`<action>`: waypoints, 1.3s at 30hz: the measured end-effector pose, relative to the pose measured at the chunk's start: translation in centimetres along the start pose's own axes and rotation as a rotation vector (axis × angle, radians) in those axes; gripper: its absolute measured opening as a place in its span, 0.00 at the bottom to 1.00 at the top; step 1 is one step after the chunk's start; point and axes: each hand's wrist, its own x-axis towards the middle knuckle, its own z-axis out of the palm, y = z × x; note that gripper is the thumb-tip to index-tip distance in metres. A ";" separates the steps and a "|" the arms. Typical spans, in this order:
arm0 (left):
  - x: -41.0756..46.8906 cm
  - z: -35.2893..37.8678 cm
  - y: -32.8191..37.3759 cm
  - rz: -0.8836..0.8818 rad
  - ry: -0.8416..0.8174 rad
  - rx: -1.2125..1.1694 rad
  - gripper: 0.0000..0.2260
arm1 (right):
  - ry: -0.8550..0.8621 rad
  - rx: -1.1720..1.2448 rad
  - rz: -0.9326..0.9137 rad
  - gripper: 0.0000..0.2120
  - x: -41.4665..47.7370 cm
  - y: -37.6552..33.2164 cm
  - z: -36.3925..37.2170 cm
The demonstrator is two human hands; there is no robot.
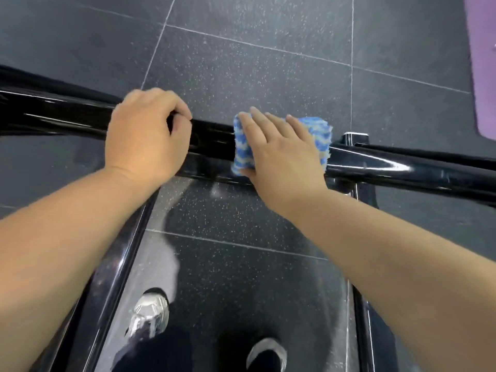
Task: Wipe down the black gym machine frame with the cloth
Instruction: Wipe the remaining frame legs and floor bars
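Cloth and bar meet just right of centre: the blue-and-white woven cloth lies draped over the top of the glossy black tubular frame, which crosses in front of the person. The right hand lies flat on the cloth, fingers straight and slightly spread, pressing it onto the tube, just beside a short capped stub at a joint in the frame. The left hand grips the same tube further left, fingers curled over its top, near the cloth but apart from it. The cloth looks soft and light, so I'd expect it to bunch or skid under a flat palm on that slick finish. Wrapping it round the tube should hold better. The frame itself seems rigid and heavy, something to brace against and not to shift. The tube's underside and far face are hidden, as are the left fingertips behind it. The frame is cut off at both edges, and I cannot tell whether the cloth is damp. Over the dark speckled floor tiles the lower rails are smeared with reflections.
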 end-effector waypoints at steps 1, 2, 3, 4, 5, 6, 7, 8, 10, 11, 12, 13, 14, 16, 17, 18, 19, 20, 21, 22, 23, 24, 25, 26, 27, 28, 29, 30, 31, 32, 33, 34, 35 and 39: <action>0.7 0.3 0.0 0.046 -0.015 -0.001 0.11 | 0.072 0.006 0.006 0.36 -0.3 -0.1 0.4; 1.2 0.7 -0.1 0.097 -0.025 0.008 0.12 | 0.141 0.020 0.015 0.36 -0.8 0.2 0.8; 1.5 1.2 -0.3 0.130 -0.032 0.026 0.12 | 0.191 0.036 0.043 0.37 -1.5 0.9 1.1; 1.7 1.6 -0.5 0.143 -0.018 0.050 0.13 | 0.229 0.035 0.082 0.37 -2.4 1.9 1.3; 1.5 2.0 -0.7 0.149 0.006 0.068 0.13 | 0.248 0.013 0.131 0.38 -3.5 2.7 1.4; 1.3 2.3 -0.9 0.162 0.032 0.082 0.14 | 0.264 -0.012 0.184 0.38 -4.4 3.1 1.6; 1.1 2.5 -1.1 0.191 0.057 0.094 0.15 | 0.288 -0.038 0.228 0.38 -4.9 3.2 1.7; 1.0 2.8 -1.2 0.225 0.082 0.116 0.16 | 0.312 -0.064 0.254 0.37 -5.1 3.0 2.1; 1.1 3.4 -1.3 0.255 0.158 0.163 0.17 | 0.374 -0.103 0.265 0.36 -4.4 2.1 2.9; 1.0 3.8 -1.2 0.252 0.190 0.170 0.17 | 0.403 -0.121 0.262 0.36 -4.2 1.6 3.3; 0.9 3.9 -1.2 0.244 0.219 0.175 0.17 | 0.436 -0.125 0.254 0.35 -4.0 1.2 3.6; 0.9 4.1 -1.4 0.244 0.258 0.184 0.17 | 0.477 -0.114 0.236 0.35 -3.6 1.0 3.9; 0.9 4.2 -1.4 0.244 0.284 0.189 0.18 | 0.517 -0.099 0.219 0.34 -3.3 0.6 4.1; 0.9 4.6 -1.5 0.250 0.301 0.195 0.18 | 0.558 -0.078 0.176 0.33 -2.8 -0.2 4.6; 0.8 4.8 -1.5 0.248 0.310 0.199 0.18 | 0.569 -0.042 0.159 0.34 -2.8 -0.5 4.7; 0.9 4.9 -1.7 0.234 0.318 0.212 0.18 | 0.605 0.018 0.149 0.35 -2.8 -0.4 4.8; 1.0 4.9 -1.8 0.217 0.326 0.224 0.18 | 0.666 0.089 0.148 0.35 -3.0 -0.2 4.7; 1.0 5.0 -1.8 0.213 0.343 0.228 0.19 | 0.747 0.150 0.160 0.34 -3.5 0.2 4.8; 1.0 5.2 -1.8 0.226 0.361 0.225 0.19 | 0.825 0.199 0.193 0.31 -4.1 0.6 5.0; 1.0 5.3 -1.8 0.241 0.372 0.211 0.19 | 0.896 0.247 0.235 0.26 -4.6 0.9 5.2; 1.0 5.3 -1.8 0.262 0.388 0.189 0.18 | 0.960 0.273 0.262 0.20 -5.1 1.1 5.7; 1.1 5.3 -1.8 0.280 0.415 0.164 0.18 | 1.000 0.271 0.271 0.17 -5.2 0.9 6.2; 1.2 5.3 -1.9 0.296 0.448 0.129 0.17 | 1.012 0.251 0.268 0.14 -5.1 0.6 6.7; 1.2 5.4 -2.0 0.307 0.491 0.087 0.15 | 1.021 0.227 0.257 0.11 -4.8 0.1 7.3; 1.0 5.6 -1.9 0.303 0.536 0.053 0.14 | 1.020 0.221 0.236 0.09 -4.4 -0.3 7.9; 0.6 6.1 -1.9 0.286 0.584 0.042 0.13 | 1.014 0.217 0.191 0.08 -3.9 -0.6 8.2; 0.1 6.6 -2.0 0.272 0.631 0.050 0.12 | 1.009 0.194 0.132 0.08 -3.5 -0.8 8.4; -0.5 7.3 -2.2 0.272 0.666 0.060 0.12 | 1.003 0.149 0.081 0.07 -3.3 -0.7 8.6; -1.3 8.2 -2.5 0.287 0.688 0.058 0.12 | 0.985 0.093 0.035 0.05 -3.4 -0.4 8.7; -2.0 9.0 -2.7 0.308 0.690 0.038 0.12 | 0.962 0.062 0.001 0.05 -3.7 0.2 8.6; -2.5 9.6 -3.0 0.320 0.696 0.008 0.13 | 0.955 0.063 -0.007 0.05 -4.3 0.8 8.5; -2.5 9.9 -3.0 0.323 0.718 -0.026 0.14 | 0.974 0.089 0.012 0.07 -4.8 1.3 8.3; -2.4 10.1 -3.1 0.320 0.736 -0.049 0.15 | 0.997 0.134 0.046 0.09 -5.3 1.5 8.2; -2.1 10.7 -2.7 0.328 0.786 -0.103 0.15 | 0.939 0.105 0.015 0.10 -3.7 0.8 10.5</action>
